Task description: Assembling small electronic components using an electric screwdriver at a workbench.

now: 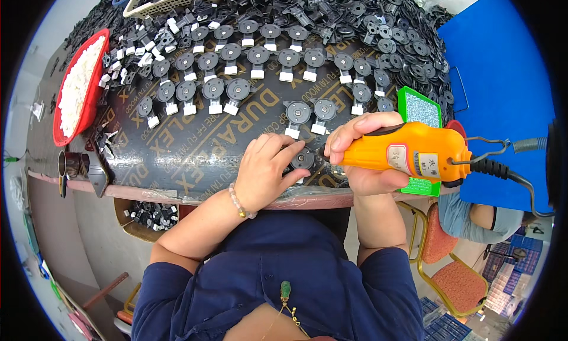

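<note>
My right hand (370, 157) is wrapped round an orange electric screwdriver (435, 153), held level with its tip pointing left. Its cord runs off to the right, and a wire loop hooks its rear end. Close to the tip lies a round black plastic part (303, 159) near the table's front edge. My left hand (266, 166) grips that part between thumb and fingers, partly covering it. Just beyond sit two similar round black parts (297, 112) with white ends. Further back, several more such parts (238, 89) stand in curved rows. Whether the screwdriver tip touches the part is hidden.
A green tray (403, 104) of small silvery pieces lies by my right hand. A red basket (102, 45) of white pieces stands left. Heaped black parts (284, 12) fill the back, near a beige basket (171, 6). A blue board (497, 74), chairs (458, 285) and another person's sleeve (455, 219) are right.
</note>
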The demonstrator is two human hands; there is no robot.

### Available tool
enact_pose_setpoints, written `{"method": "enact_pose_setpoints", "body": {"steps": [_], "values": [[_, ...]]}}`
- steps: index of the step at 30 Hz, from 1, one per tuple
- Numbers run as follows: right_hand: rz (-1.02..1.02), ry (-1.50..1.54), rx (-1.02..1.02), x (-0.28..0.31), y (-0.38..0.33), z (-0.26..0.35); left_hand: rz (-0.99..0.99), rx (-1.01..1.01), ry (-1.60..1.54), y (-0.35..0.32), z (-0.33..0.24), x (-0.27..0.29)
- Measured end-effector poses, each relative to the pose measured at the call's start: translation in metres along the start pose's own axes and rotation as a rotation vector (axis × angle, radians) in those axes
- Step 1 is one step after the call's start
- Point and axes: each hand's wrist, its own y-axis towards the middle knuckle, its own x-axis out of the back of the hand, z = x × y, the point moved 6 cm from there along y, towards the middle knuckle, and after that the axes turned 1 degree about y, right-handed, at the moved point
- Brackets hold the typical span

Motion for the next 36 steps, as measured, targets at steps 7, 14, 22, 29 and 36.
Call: {"method": "enact_pose_setpoints", "body": {"steps": [7,14,22,29,36], "values": [[0.012,-0.034,-0.034,-0.003,0.001,-0.001,0.013,-0.002,0.010,0.001,-0.001,0.000],[0.002,-0.160,-0.107,-0.019,0.002,-0.002,0.006,-0.024,0.022,0.000,-0.002,-0.001],[-0.141,-0.007,0.086,0.013,-0.002,0.033,0.002,-0.041,0.030,0.000,-0.004,-0.003],[-0.523,-0.696,0.139,0.128,-0.050,0.131,-0.007,-0.086,0.059,0.001,-0.012,-0.003],[-0.626,-0.636,0.219,0.176,-0.082,0.127,-0.012,-0.101,0.075,0.004,-0.015,0.000]]}}
